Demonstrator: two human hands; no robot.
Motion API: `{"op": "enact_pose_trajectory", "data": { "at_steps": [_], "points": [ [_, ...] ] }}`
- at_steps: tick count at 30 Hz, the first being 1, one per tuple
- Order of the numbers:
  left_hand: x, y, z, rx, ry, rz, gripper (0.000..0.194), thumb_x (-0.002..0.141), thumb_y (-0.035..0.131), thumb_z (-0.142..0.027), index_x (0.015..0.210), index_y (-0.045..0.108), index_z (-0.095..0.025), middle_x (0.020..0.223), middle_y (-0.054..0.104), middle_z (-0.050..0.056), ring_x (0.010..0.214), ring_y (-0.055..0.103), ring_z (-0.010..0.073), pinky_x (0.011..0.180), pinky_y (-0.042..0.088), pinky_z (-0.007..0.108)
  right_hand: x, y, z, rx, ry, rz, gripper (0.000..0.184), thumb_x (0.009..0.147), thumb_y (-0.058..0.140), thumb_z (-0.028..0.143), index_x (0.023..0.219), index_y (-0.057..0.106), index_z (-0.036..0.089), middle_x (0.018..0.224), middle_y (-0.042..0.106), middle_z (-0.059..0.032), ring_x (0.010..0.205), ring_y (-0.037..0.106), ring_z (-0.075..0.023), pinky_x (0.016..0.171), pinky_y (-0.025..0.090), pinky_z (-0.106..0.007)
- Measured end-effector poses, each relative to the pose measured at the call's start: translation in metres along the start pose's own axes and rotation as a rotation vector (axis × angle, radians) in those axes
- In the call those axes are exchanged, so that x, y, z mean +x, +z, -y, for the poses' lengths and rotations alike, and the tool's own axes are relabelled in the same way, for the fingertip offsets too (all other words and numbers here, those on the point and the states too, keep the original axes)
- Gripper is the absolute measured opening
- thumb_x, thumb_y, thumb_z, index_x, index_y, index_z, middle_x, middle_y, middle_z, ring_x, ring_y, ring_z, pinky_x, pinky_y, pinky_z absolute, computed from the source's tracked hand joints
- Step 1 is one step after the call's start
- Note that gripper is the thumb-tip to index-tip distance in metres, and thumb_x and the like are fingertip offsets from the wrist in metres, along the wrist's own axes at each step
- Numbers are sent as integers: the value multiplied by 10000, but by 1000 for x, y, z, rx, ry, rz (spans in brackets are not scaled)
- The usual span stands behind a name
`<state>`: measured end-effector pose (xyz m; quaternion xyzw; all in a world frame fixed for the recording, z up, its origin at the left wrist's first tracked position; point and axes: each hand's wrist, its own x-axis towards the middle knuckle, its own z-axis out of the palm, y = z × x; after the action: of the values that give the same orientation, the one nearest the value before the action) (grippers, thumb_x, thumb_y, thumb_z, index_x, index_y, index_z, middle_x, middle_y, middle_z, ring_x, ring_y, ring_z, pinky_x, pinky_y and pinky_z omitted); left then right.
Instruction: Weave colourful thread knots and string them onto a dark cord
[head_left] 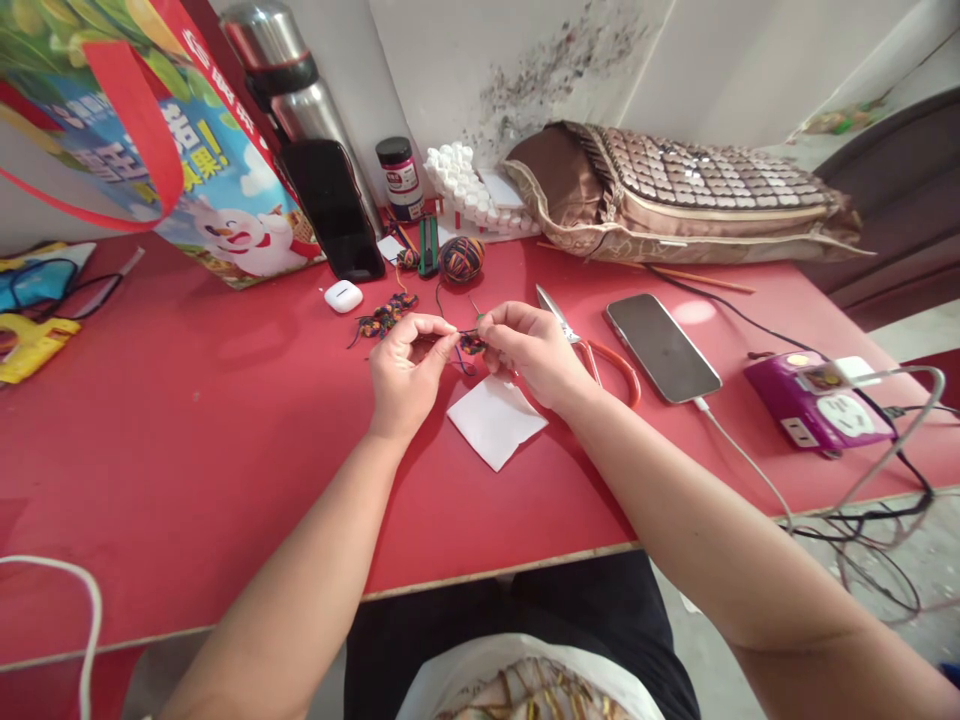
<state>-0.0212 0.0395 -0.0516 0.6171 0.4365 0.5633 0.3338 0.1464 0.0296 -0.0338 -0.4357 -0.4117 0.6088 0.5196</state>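
My left hand (409, 375) is closed in a pinch on a dark strand of yarn. My right hand (536, 355), also closed, grips a small multicoloured knotted yarn piece (471, 345); its underside is hidden by the fingers. A thin tool with a bit of green shows at the right fingertips, too small to name. Behind the hands lies a multicoloured yarn ball (462, 260). Another knotted yarn piece (386, 315) rests left of them. Below is a folded white paper (496, 422). Scissors (622, 375) with orange handles lie partly behind my right hand.
On the red table (225, 450) are a white earbud case (343, 296), a black phone (334, 210) leaning upright, a green cutter (428, 245) and a jar (400, 180). At right are a charging phone (664, 347) and a purple power strip (817, 400). A gift bag (247, 225) stands back left.
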Motion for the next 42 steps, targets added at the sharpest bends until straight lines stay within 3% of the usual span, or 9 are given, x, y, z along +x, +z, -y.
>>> {"op": "enact_pose_trajectory", "data": {
  "at_steps": [5,10,16,23,29,36,40,42],
  "points": [
    [0,-1,1,-5,-10,10,76,831,783,-256,839,727,-205,836,748,19,688,654,127,678,555,256,2,-1,0,144,18,20,202,704,789,272,715,606,188,453,480,91,375,374,-41,370,231,-176],
    [-1,-1,1,26,-14,19,67,849,771,-263,869,739,-208,846,753,20,716,665,136,696,556,261,5,-1,-4,177,-24,0,175,679,775,211,704,606,176,513,539,64,413,386,-30,397,263,-172],
    [-1,-2,-1,49,7,40,37,858,774,-255,858,766,-218,869,736,21,737,664,140,711,550,275,4,-2,-2,186,24,17,181,685,783,215,696,606,174,612,632,16,419,335,-15,389,235,-177],
    [4,-7,4,73,15,-18,31,836,786,-241,808,781,-227,836,691,19,811,672,158,745,549,283,5,-6,0,198,62,13,229,710,837,269,698,629,175,626,594,20,453,310,-25,400,222,-185],
    [6,-10,9,72,-24,-50,45,821,786,-239,850,810,-216,873,729,23,823,688,156,758,562,278,7,-7,1,235,65,-20,255,680,863,278,708,633,170,651,619,1,476,358,-37,413,258,-188],
    [9,-13,12,53,-136,-45,82,798,803,-259,868,822,-221,792,730,5,604,588,110,583,482,252,9,-9,-1,241,39,-57,227,702,850,243,693,635,172,655,605,1,532,440,-64,448,337,-197],
    [9,-11,10,-9,-235,-22,168,772,856,-338,756,744,-215,627,649,-22,513,514,99,501,414,247,8,-9,-1,253,-9,-47,228,721,843,234,699,624,179,746,681,-22,546,462,-64,477,386,-208],
    [9,-10,6,-82,-277,0,248,762,882,-390,726,712,-214,684,682,-2,536,532,98,493,406,248,8,-8,0,308,-5,-23,230,728,827,224,689,603,182,822,724,-43,564,468,-62,492,402,-206]
  ]
}}
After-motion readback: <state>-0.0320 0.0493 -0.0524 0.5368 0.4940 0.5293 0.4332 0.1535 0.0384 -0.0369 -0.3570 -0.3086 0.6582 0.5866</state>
